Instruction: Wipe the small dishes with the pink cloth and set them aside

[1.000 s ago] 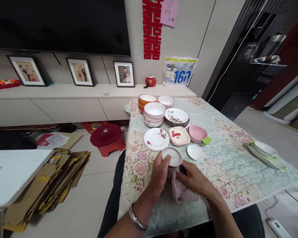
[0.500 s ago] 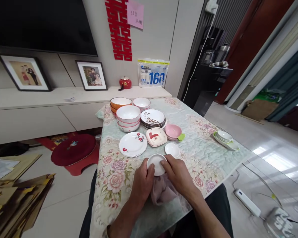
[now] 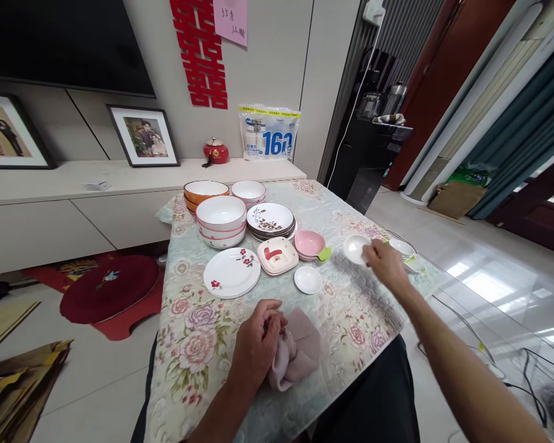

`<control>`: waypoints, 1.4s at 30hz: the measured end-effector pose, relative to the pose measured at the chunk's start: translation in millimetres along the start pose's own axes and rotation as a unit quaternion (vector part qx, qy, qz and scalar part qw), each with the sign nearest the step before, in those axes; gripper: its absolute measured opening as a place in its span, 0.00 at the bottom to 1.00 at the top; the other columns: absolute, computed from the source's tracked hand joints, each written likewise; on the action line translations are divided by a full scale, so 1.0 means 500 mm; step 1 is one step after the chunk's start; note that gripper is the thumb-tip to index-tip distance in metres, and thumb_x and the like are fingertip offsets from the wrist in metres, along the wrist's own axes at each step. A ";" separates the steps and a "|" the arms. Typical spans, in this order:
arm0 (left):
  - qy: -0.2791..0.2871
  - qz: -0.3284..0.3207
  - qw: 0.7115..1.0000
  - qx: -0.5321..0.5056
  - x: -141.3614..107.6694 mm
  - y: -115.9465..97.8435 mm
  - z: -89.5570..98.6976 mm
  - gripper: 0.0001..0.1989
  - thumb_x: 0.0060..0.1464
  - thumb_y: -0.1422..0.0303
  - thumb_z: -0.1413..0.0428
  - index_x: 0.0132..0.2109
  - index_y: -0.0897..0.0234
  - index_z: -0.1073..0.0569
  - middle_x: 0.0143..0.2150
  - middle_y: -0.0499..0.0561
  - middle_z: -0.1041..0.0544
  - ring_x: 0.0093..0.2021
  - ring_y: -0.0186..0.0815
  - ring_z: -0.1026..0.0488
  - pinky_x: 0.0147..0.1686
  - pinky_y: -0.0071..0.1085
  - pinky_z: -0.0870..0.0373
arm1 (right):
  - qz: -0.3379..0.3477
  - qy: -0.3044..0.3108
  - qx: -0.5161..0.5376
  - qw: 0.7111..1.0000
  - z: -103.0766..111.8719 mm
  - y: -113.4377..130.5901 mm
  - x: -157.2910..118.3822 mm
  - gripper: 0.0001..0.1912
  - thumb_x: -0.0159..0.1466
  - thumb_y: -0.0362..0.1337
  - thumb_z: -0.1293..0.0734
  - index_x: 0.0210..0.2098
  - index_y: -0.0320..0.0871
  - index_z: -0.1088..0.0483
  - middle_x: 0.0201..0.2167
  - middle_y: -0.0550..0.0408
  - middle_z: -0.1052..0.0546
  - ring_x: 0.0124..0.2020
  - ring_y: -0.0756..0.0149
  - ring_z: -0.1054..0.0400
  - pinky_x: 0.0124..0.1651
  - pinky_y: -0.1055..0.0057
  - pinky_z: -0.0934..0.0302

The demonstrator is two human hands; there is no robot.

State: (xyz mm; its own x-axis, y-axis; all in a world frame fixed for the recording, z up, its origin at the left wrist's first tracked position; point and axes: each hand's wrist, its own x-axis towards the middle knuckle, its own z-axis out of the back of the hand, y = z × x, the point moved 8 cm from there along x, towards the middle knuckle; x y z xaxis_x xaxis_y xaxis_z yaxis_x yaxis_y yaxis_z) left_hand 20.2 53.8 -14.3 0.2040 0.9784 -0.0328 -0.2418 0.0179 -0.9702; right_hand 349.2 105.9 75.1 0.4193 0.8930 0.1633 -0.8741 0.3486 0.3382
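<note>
Out to the right now, over the floral tablecloth (image 3: 203, 344), with the right hand (image 3: 386, 266): pinching a small white dish (image 3: 354, 249) at its rim, thumb against fingers. Just left of the stacked white dishes (image 3: 401, 247), partly behind that same hand. Down at the near side with the left hand (image 3: 258, 337), fingers curled inward, right up against the crumpled mauve cloth (image 3: 302, 351); hard to tell from here whether gripping any of it or merely resting alongside. Across the middle, past a second white dish (image 3: 308, 280) lying flat, to the pink bowls (image 3: 309, 243) with a green handle, the square dishes (image 3: 277, 255) beside them, then the red-flowered plates (image 3: 232, 272). Farther back, on to the brown-flowered plates (image 3: 270, 218), next to the stacked pink-rimmed bowls (image 3: 221, 212), with orange bowls (image 3: 206, 188) behind.
</note>
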 end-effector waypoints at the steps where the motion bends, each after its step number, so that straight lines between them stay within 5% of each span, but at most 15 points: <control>1: -0.002 0.002 1.000 0.002 0.001 0.001 0.000 0.12 0.60 0.61 0.53 0.47 0.61 0.32 0.33 0.49 0.21 0.34 0.40 0.22 0.40 0.36 0.30 | -0.024 -0.015 -0.020 0.999 0.024 -0.035 0.028 0.18 0.67 0.41 0.47 0.35 0.40 0.29 0.25 0.48 0.24 0.25 0.62 0.33 0.28 0.70 0.46; 5: -0.004 0.011 1.000 0.003 0.004 0.002 0.000 0.12 0.59 0.61 0.52 0.46 0.60 0.31 0.32 0.49 0.21 0.33 0.39 0.22 0.38 0.35 0.29 | -0.110 -0.048 -0.092 0.988 0.092 -0.165 0.114 0.16 0.64 0.37 0.43 0.38 0.37 0.25 0.32 0.41 0.23 0.35 0.54 0.29 0.34 0.66 0.44; 10: -0.004 0.019 1.000 -0.002 0.007 0.007 -0.003 0.13 0.59 0.60 0.52 0.46 0.60 0.31 0.33 0.49 0.20 0.33 0.39 0.22 0.37 0.34 0.28 | -0.177 -0.031 -0.131 0.975 0.096 -0.277 0.161 0.14 0.61 0.34 0.40 0.37 0.37 0.23 0.33 0.37 0.23 0.39 0.48 0.28 0.37 0.62 0.41; 22: -0.002 0.031 1.000 -0.002 0.007 0.013 -0.001 0.13 0.59 0.59 0.51 0.46 0.59 0.31 0.34 0.49 0.21 0.34 0.39 0.22 0.38 0.35 0.27 | -0.209 0.015 -0.125 0.970 0.044 -0.360 0.183 0.15 0.61 0.37 0.38 0.39 0.39 0.21 0.35 0.38 0.21 0.39 0.49 0.27 0.34 0.63 0.40; 29: -0.004 0.029 1.000 0.000 0.008 0.013 0.000 0.13 0.59 0.58 0.51 0.45 0.60 0.30 0.33 0.49 0.21 0.33 0.39 0.22 0.37 0.35 0.27 | -0.210 0.013 -0.119 0.970 0.033 -0.350 0.174 0.16 0.61 0.40 0.36 0.42 0.39 0.21 0.38 0.37 0.21 0.40 0.48 0.26 0.37 0.62 0.37; 34: -0.007 0.023 1.000 -0.002 0.007 0.006 0.001 0.12 0.58 0.59 0.51 0.44 0.60 0.30 0.32 0.49 0.21 0.31 0.39 0.22 0.36 0.34 0.28 | -0.197 -0.016 -0.126 0.972 0.074 -0.313 0.154 0.21 0.65 0.44 0.39 0.41 0.35 0.21 0.38 0.33 0.22 0.43 0.43 0.27 0.40 0.59 0.37; 38: -0.017 0.025 1.000 0.001 0.008 0.002 0.000 0.11 0.57 0.60 0.50 0.43 0.59 0.29 0.31 0.48 0.20 0.30 0.39 0.22 0.35 0.34 0.29 | -0.132 -0.079 -0.112 0.982 0.110 -0.221 0.122 0.22 0.68 0.42 0.44 0.51 0.39 0.25 0.44 0.35 0.22 0.48 0.46 0.29 0.46 0.59 0.39; 42: -0.029 0.025 0.999 0.016 0.008 -0.004 -0.001 0.10 0.57 0.63 0.50 0.42 0.59 0.28 0.30 0.48 0.20 0.30 0.39 0.23 0.34 0.33 0.30 | 0.009 -0.084 -0.019 0.996 0.081 -0.058 0.053 0.17 0.67 0.43 0.41 0.47 0.47 0.24 0.38 0.50 0.19 0.40 0.58 0.27 0.42 0.68 0.40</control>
State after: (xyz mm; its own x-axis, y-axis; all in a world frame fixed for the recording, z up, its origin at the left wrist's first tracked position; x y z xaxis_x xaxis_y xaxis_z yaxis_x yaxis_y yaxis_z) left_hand 21.9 57.7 -12.5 0.1355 0.9886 -0.0651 -0.2808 -0.0247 -0.9595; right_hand 395.4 108.0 107.3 0.4350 0.8405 0.3231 -0.8897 0.3459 0.2980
